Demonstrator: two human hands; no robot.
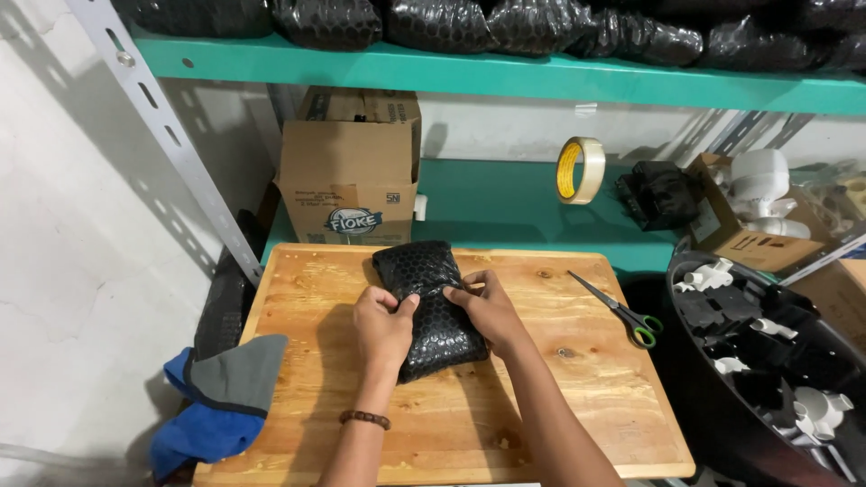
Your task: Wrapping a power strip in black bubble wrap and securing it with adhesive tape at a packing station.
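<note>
A parcel wrapped in black bubble wrap [418,271] lies on a wooden board [577,388]. My left hand [383,329] rests on the parcel's near left part, thumb and fingers pinching the wrap. My right hand [490,311] presses on the parcel's right side, its fingers meeting the left hand's near the middle. A bead bracelet [364,418] circles my left wrist.
Green-handled scissors [622,313] lie on the board's right. A tape roll [578,169] stands on the green shelf, beside a cardboard box [352,171]. A black tub of white and black parts [767,361] sits at right. Blue and grey cloth [221,397] hangs at left.
</note>
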